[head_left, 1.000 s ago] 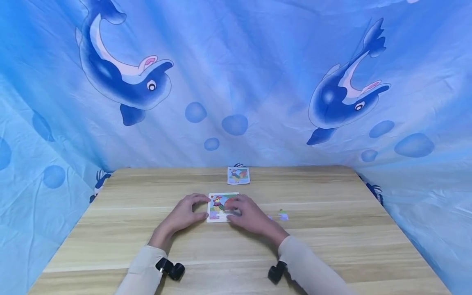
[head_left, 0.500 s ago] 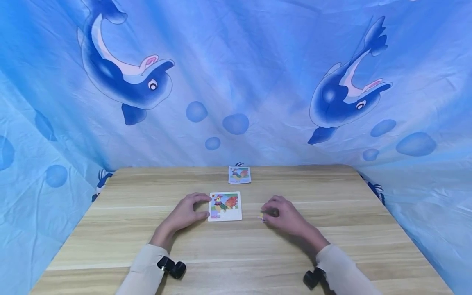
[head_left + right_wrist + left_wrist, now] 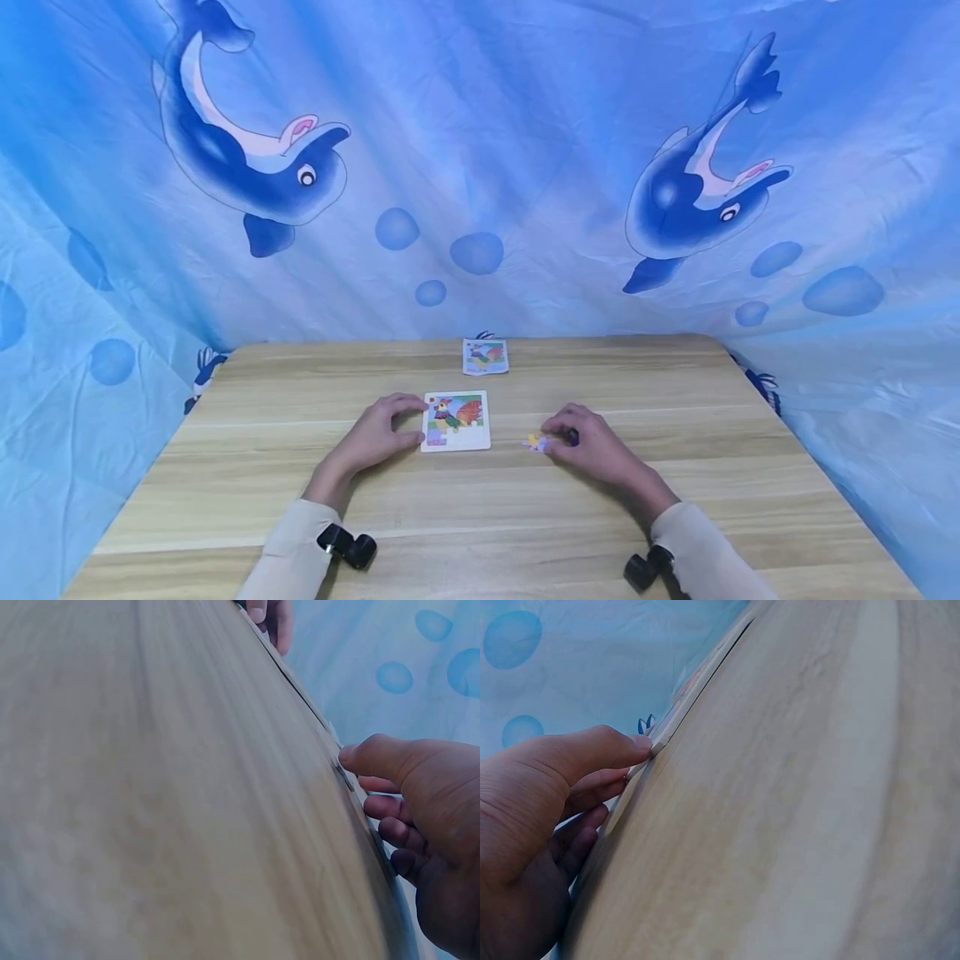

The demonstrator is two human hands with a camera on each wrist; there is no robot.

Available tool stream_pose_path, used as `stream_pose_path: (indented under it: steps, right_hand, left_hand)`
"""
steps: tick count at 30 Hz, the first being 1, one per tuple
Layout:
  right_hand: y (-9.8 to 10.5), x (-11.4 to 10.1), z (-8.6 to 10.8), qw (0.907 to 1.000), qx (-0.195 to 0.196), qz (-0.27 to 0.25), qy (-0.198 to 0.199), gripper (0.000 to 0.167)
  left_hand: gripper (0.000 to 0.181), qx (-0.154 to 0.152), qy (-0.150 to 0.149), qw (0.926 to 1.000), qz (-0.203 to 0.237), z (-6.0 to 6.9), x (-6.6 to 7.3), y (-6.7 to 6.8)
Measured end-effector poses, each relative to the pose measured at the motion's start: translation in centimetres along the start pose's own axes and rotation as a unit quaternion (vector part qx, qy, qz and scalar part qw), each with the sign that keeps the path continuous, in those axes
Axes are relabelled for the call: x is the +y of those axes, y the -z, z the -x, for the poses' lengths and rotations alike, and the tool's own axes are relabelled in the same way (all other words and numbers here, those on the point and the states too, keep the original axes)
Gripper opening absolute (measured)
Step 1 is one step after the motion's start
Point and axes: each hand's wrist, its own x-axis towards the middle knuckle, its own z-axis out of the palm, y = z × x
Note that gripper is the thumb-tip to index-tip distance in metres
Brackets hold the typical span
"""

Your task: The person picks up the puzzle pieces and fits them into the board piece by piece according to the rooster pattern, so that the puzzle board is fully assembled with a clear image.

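Note:
A jigsaw puzzle (image 3: 468,440) of a rooster in a white frame lies on the table, with a bare white area at its lower right. My left hand (image 3: 382,433) holds the frame's left edge, thumb by the near corner and a finger farther up. In the left wrist view, the thumb (image 3: 634,748) touches that corner. To the right of the frame, my right hand (image 3: 588,442) has thumb and forefinger at a small yellow and purple puzzle piece (image 3: 535,442), seemingly pinching its right side. The hand partly covers it, so whether other pieces lie beneath cannot be told.
A small rooster picture card (image 3: 485,357) lies at the table's far edge, behind the puzzle. The wooden table (image 3: 450,533) reaches a blue dolphin-print curtain (image 3: 480,167) at the back. A camera is strapped to each wrist.
My right hand has left the puzzle and moved right to the loose piece, its fingers drawing back slightly from it lately. The left hand stays at the frame's edge.

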Motion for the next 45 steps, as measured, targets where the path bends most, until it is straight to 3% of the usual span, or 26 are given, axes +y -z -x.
stream_pose_path:
  steps: [5,14,23,31,45]
  right_hand:
    - [-0.2,-0.2,0.0,0.9999,-0.001,-0.004,-0.011,0.024]
    - [-0.4,-0.2,0.0,0.9998,0.007,0.010,0.016,0.020]
    - [-0.3,-0.4,0.0,0.9997,-0.009,0.017,0.012,0.020]
    - [-0.3,-0.3,-0.1,0.9996,0.000,0.022,0.015,0.020]
    - [-1.4,-2.1,-1.4,0.9995,-0.012,0.022,0.018,0.020]
  left_hand:
    - [0.045,0.001,0.001,1.0000,-0.003,0.0,-0.2,0.0]
    - [0.045,0.003,0.004,1.0000,-0.001,0.1,-0.2,0.2]
    - [0.045,0.003,0.005,1.0000,-0.003,0.3,-0.1,0.3]
    - [0.046,-0.001,0.003,1.0000,0.002,0.2,0.2,0.3]
    - [0.047,0.002,0.001,1.0000,-0.001,0.0,0.2,0.1]
